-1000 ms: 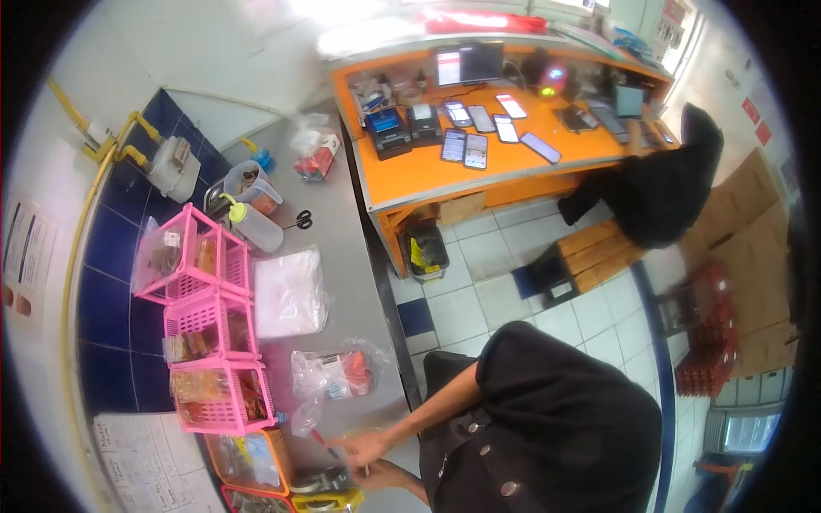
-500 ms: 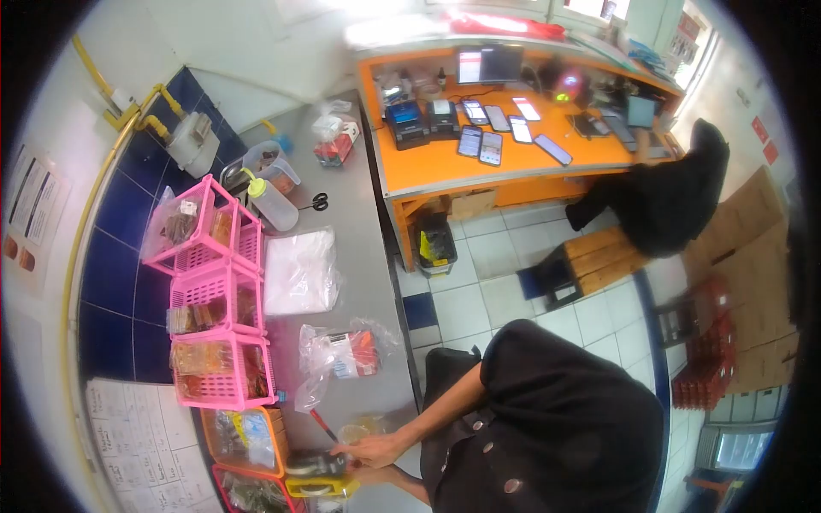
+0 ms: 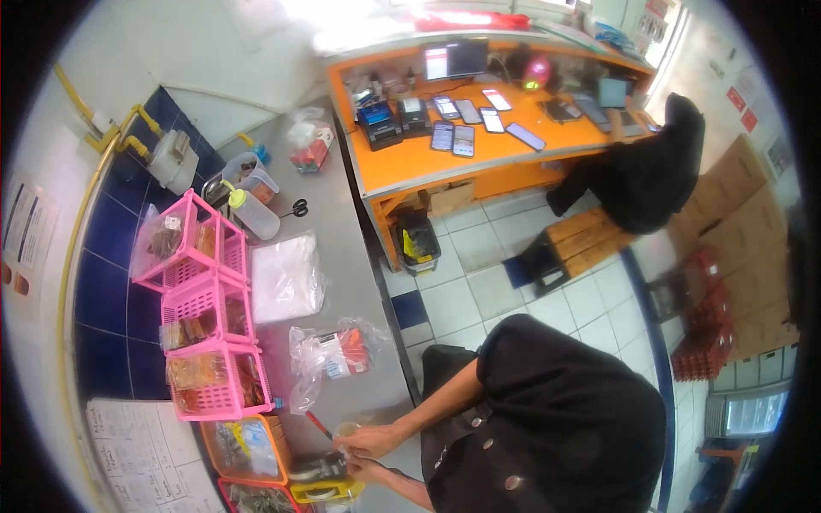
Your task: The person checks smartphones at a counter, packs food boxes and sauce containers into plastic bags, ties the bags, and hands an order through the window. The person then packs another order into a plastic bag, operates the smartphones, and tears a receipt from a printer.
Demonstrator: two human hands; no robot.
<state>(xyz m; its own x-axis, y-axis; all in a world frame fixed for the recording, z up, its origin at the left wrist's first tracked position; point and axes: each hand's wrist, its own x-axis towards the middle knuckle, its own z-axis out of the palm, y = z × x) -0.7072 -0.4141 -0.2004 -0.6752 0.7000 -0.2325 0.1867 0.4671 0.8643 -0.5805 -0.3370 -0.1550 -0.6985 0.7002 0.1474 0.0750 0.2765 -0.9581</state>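
My right hand (image 3: 373,440) is the upper one, its fingers closed beside a small translucent round item (image 3: 346,430) on the grey counter. Just below it, my left hand (image 3: 366,470) is also closed, with fingertips close to the right hand. What either hand grips is too small to make out. A yellow tape dispenser (image 3: 329,492) and a dark object (image 3: 315,467) lie left of the hands. A thin red stick-like tool (image 3: 318,424) points toward the right fingers. Beyond it sits a red-and-white packet in clear plastic (image 3: 346,353).
Pink baskets (image 3: 214,380) with packets line the wall, with an orange basket (image 3: 248,449) nearer. White plastic sheets (image 3: 289,278), scissors (image 3: 298,208) and a squeeze bottle (image 3: 254,215) are on the counter (image 3: 355,282). A person in black (image 3: 654,171) sits at an orange desk (image 3: 393,175) with several phones.
The camera view has shifted slightly. My hands have come closer together, and the right one has moved against the translucent round item. The seated person stays in place.
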